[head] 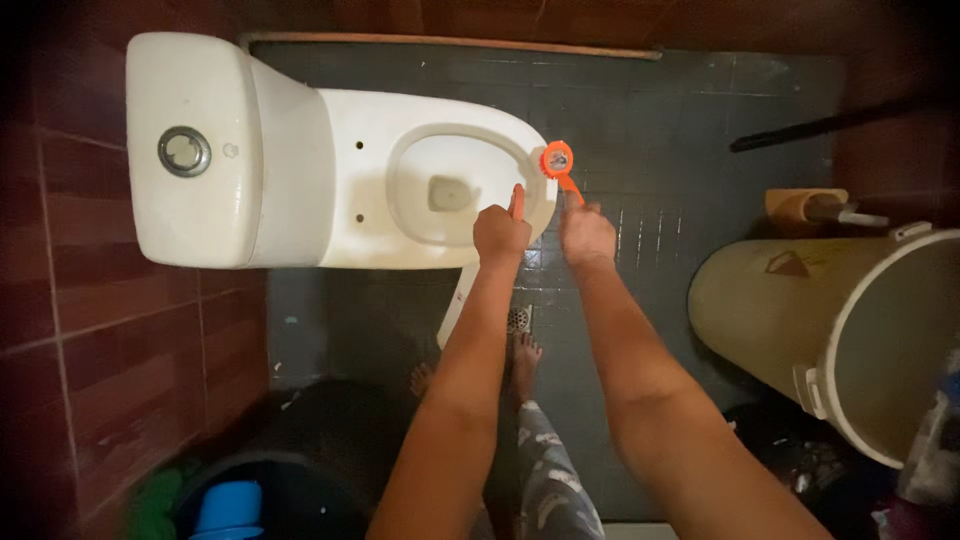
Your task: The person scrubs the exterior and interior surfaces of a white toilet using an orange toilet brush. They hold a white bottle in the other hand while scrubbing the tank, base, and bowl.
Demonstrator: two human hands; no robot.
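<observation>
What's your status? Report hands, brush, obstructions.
Left hand on toilet rim, gripping something orange. Right hand gripping orange brush at rim. Nothing in the way.

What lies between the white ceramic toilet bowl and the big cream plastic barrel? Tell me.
In the head view, between the white ceramic toilet bowl and the cream plastic barrel: the right hand holding an orange plastic brush, then bare dark grey tiled floor.

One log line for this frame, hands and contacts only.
left hand: on toilet rim, orange handle in grip | right hand: holds orange brush at rim | drum: right, untouched
</observation>
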